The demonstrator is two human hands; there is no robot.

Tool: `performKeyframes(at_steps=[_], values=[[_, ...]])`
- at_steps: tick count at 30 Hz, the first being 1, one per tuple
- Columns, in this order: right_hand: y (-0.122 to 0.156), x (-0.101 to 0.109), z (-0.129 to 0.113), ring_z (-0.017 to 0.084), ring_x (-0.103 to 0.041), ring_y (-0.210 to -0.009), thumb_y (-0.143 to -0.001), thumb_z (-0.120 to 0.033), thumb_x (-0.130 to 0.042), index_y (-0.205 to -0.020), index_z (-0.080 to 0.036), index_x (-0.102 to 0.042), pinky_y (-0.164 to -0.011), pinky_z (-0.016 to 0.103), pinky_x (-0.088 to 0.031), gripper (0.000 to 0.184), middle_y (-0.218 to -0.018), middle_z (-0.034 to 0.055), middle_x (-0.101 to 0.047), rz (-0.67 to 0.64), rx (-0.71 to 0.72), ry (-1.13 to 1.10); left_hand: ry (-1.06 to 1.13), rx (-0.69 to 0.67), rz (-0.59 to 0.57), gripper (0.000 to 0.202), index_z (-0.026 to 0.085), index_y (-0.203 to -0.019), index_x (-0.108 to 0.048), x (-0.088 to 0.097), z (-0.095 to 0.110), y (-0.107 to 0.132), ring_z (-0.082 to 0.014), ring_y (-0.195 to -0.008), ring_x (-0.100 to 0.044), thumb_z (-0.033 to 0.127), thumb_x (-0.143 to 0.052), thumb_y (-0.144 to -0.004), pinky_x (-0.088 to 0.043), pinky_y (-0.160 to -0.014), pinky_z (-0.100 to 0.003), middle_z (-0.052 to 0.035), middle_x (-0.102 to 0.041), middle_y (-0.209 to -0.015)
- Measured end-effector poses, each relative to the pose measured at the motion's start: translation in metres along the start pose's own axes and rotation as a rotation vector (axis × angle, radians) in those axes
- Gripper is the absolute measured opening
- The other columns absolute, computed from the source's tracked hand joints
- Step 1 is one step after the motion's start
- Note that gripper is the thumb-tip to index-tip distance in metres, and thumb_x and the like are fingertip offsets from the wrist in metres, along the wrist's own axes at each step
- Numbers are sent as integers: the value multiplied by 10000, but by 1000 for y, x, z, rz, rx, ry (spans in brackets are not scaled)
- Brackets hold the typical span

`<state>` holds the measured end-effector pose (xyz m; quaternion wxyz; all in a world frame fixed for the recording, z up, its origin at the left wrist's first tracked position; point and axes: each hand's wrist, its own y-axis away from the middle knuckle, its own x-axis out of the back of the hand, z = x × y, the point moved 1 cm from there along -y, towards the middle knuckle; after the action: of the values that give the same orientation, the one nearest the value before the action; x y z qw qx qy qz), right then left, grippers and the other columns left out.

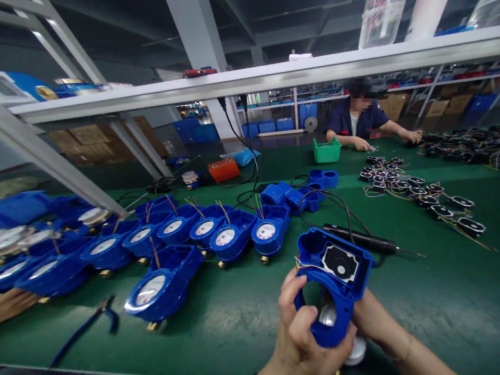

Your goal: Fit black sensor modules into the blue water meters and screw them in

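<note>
My left hand (304,328) grips a blue plastic meter housing (332,336) by its ring-shaped end, tilted up above the bench. Set into its box-shaped end is a black module with a white-edged outline (341,264), and thin wires hang at the side. Behind the housing is my right hand (365,310); most of its fingers are hidden, so its grip cannot be made out. Through the round opening shows a shiny silvery piece (328,315). A pale round metal part (356,351) sits below the housing, partly covered by my left hand.
Several blue water meters (226,237) stand left, one nearer me (152,291). Pliers (88,328) lie at front left; another person's hand (17,304) is at the left edge. Beyond are a corded black screwdriver (359,239), empty housings (287,197), wired modules (420,192) and a seated person (357,117).
</note>
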<state>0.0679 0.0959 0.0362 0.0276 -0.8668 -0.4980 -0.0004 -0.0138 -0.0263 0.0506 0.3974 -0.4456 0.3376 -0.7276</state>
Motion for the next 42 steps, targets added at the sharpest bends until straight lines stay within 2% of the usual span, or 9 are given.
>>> performKeyframes(at_steps=[7,13,18,22,23,25,31,37,42], values=[[0,5,13,288,-519,-1164,-837,-350,-605,-1206,-191,-588,-1016,479,-379,402,-1269,121,-567,-51,10,6,63,44,-24,766,215,-1108,-295,-3,-2,2,-347,-1169,-453,160,-766,-506,-470,-899,-555,-157,-424,-1183],[-4,10,9,259,-505,-1181,-826,-321,-640,-1206,-266,-587,-1046,462,-344,388,-1300,64,-549,-105,-23,-149,25,2,-176,675,184,-1068,-333,2,1,-7,-364,-1127,-474,232,-749,-539,-510,-839,-542,-172,-455,-1104],[-5,7,13,283,-572,-1069,-741,-337,-721,-1101,-234,-653,-944,447,-441,380,-1183,85,-626,-93,-131,-308,-13,27,-225,653,174,-1070,-347,5,7,-18,-363,-1100,-491,230,-729,-543,-533,-791,-518,-179,-456,-1100],[-4,6,28,217,-653,-700,-725,-367,-725,-855,-167,-705,-695,368,-536,240,-827,70,-712,-51,-294,-387,-52,101,-173,651,172,-1077,-339,2,7,-21,-344,-1101,-494,207,-732,-559,-522,-807,-497,-180,-441,-1117],[-3,6,30,211,-650,-656,-720,-386,-722,-795,-151,-700,-658,355,-537,248,-746,64,-705,-43,-339,-408,-53,109,-149,653,179,-1078,-337,2,7,-21,-336,-1102,-496,203,-735,-560,-520,-812,-490,-172,-441,-1120],[-3,5,32,213,-651,-646,-706,-414,-723,-764,-135,-693,-640,348,-538,287,-706,64,-699,-34,-379,-445,-38,107,-106,672,196,-1080,-331,0,6,-20,-320,-1098,-502,195,-747,-552,-517,-819,-476,-157,-438,-1133],[-4,3,23,184,-631,-627,-675,-388,-755,-773,-154,-691,-607,297,-519,261,-696,40,-696,-8,-359,-447,-2,163,-65,720,215,-1081,-293,0,4,-16,-311,-1122,-490,167,-764,-539,-492,-856,-481,-154,-400,-1182],[-4,2,19,136,-602,-582,-718,-342,-733,-792,-180,-688,-575,235,-490,185,-666,0,-683,1,-299,-493,-50,276,-103,717,212,-1080,-274,2,6,-24,-286,-1109,-477,190,-764,-558,-488,-846,-455,-152,-383,-1186],[-2,4,20,157,-601,-616,-714,-368,-736,-857,-182,-681,-626,276,-501,241,-675,3,-664,-8,-260,-465,-24,313,-128,729,215,-1077,-274,-1,11,-28,-272,-1089,-493,186,-761,-536,-497,-830,-420,-142,-372,-1190]])
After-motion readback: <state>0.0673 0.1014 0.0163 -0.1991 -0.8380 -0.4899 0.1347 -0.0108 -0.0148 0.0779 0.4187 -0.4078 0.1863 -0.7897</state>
